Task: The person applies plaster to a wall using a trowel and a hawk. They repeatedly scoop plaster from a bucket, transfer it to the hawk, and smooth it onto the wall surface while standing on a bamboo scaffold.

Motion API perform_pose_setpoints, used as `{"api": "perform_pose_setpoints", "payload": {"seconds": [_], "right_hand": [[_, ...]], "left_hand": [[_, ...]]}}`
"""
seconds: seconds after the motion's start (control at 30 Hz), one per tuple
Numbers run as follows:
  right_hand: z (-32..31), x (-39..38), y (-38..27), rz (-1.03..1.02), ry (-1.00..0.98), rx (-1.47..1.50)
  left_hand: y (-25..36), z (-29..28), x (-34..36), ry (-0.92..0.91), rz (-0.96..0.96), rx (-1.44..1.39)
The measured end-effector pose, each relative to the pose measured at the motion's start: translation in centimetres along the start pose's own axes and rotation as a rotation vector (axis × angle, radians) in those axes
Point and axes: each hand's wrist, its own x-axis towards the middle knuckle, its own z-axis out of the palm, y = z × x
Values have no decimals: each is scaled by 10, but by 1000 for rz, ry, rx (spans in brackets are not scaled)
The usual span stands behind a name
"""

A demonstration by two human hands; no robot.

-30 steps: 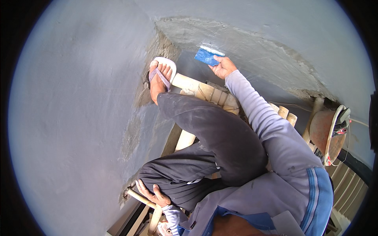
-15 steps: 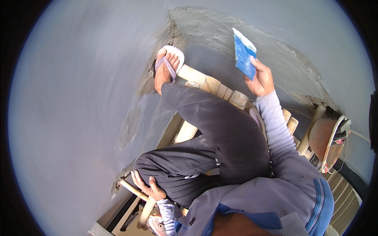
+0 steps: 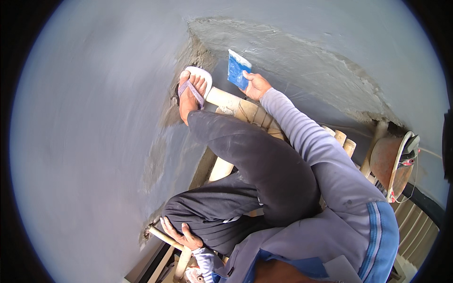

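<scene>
One blue float (image 3: 238, 70), one sandal (image 3: 196, 85)

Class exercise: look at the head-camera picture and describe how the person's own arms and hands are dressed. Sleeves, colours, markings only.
Both hands are bare, with no gloves. The right hand comes out of a long, light grey-lilac sleeve, smudged with dust; blue stripes run down the same garment's side. The left hand ends in a pale ribbed cuff of the same colour. No watch or rings show.

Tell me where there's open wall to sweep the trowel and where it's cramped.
Open: the wet plaster above and right of the trowel in the right hand. Smooth wall left of the foot is bare too. Cramped: between foot and trowel, over the scaffold poles.
</scene>
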Motion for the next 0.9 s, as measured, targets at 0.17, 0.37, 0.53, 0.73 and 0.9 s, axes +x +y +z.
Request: {"api": "perform_pose_setpoints", "payload": {"seconds": [0.17,0.37,0.53,0.73,0.9], "right_hand": [[-16,3,-3,75,-122,-23],[-23,12,-21,108,-239,106],[-16,4,-30,130,-140,125],[-19,-9,-38,75,-95,86],[-28,-26,-45,38,-67,60]], "left_hand": [[-9,1,-2,-12,16,32],[-10,1,1,2,69,134],[-7,-1,0,-10,97,189],[-5,0,0,-5,99,199],[-4,0,-1,-7,97,204]]}}
